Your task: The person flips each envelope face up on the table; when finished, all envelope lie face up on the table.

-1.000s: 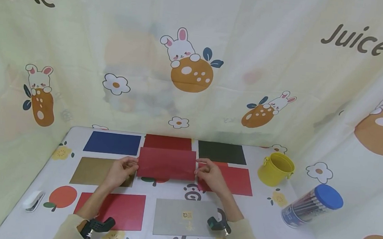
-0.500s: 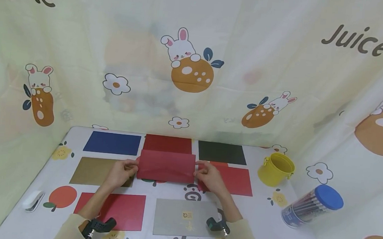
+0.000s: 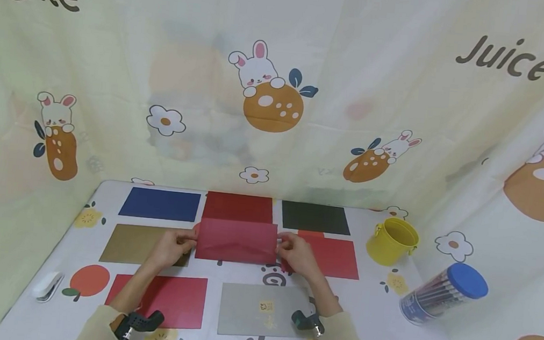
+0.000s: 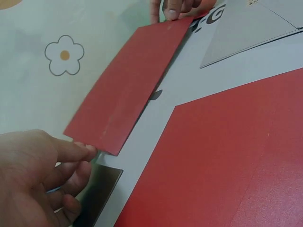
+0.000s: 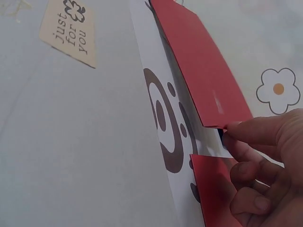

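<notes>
The folded dark red paper sheet (image 3: pixel 236 241) was held just above the table (image 3: pixel 377 303), directly in front of the maroon sheet (image 3: pixel 238 207) at the back row. The left hand (image 3: pixel 171 246) pinched the paper's left end between thumb and fingertips; the right hand (image 3: pixel 296 254) pinched its right end likewise. Left of the folded paper lay the gold sheet (image 3: pixel 135 243); right of it lay the red sheet (image 3: pixel 334 256), and farther right stood the yellow bucket (image 3: pixel 391 241).

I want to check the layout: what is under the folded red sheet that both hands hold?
Under the folded red sheet, only white tablecloth with a dark printed figure shows. Left hand and right hand pinch its ends. The middle is covered.
</notes>
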### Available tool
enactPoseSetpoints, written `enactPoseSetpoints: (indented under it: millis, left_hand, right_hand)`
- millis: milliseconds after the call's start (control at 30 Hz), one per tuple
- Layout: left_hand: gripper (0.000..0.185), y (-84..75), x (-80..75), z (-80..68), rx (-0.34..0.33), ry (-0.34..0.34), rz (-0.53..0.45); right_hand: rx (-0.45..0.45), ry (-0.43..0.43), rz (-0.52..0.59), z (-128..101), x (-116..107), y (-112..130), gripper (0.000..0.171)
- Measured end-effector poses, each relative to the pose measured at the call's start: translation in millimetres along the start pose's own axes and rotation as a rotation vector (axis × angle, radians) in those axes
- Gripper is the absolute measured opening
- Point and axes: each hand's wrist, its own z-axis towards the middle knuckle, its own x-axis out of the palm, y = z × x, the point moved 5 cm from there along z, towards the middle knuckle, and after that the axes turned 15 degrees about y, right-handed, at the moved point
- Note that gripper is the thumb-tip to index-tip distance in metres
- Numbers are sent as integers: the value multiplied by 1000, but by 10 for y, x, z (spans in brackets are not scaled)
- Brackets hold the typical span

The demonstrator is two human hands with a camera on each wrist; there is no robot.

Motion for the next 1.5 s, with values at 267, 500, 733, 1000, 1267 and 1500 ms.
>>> enactPoseSetpoints:
  millis: [267,500,733,1000,1267,1500]
  left_hand:
    - [21,22,5,-30,-78,25,-4]
    - [21,24,8,-40,-98,34,-1]
    - [21,41,-2,-37,-90,33,-13]
    - [21,55,-17,-56,-92,29,10]
    - [22,31,-261,-195,7,-4,-17]
    - [28,149,-661,-451,-30,-34,79]
  right_hand:
    - [24,33,-47,7,18,0,37]
    - [29,35,-55,2,28,19,39]
    - [21,57,-72,-9,49,52,36]
    - [28,53,-76,-17,53,76,32]
    - [-59,112,-59,89,200,247,29]
    - [-167,251,-23,230,637,614,30]
